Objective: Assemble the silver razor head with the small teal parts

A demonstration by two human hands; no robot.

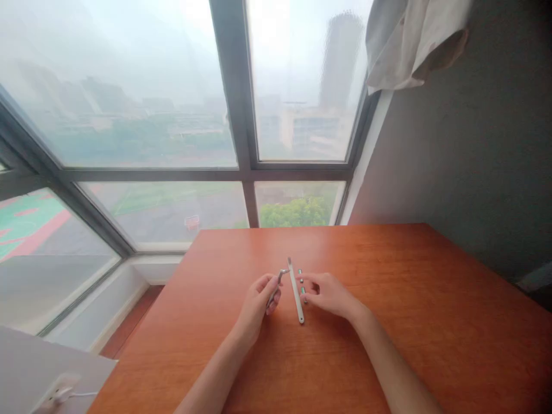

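Observation:
My left hand (pixel 264 293) is closed around a slim, shiny metal tool (pixel 280 276) with a bent upper end. That end points right, close to a long, pale flat bar (pixel 295 292) with a small hole at its near end. The bar lies on the wooden table between my hands. To its right, my right hand (pixel 325 294) has thumb and index finger apart. Near these fingertips are two small shiny cylinders, a farther cylinder (pixel 301 275) and a nearer cylinder (pixel 303 292). Whether the fingertips touch them I cannot tell.
The reddish-brown table (pixel 414 299) reaches to the windows at its far edge. Grey window frames (pixel 245 115) stand beyond it. A light cloth (pixel 414 46) hangs at upper right by a dark wall. A socket with a plug (pixel 62 388) is at lower left.

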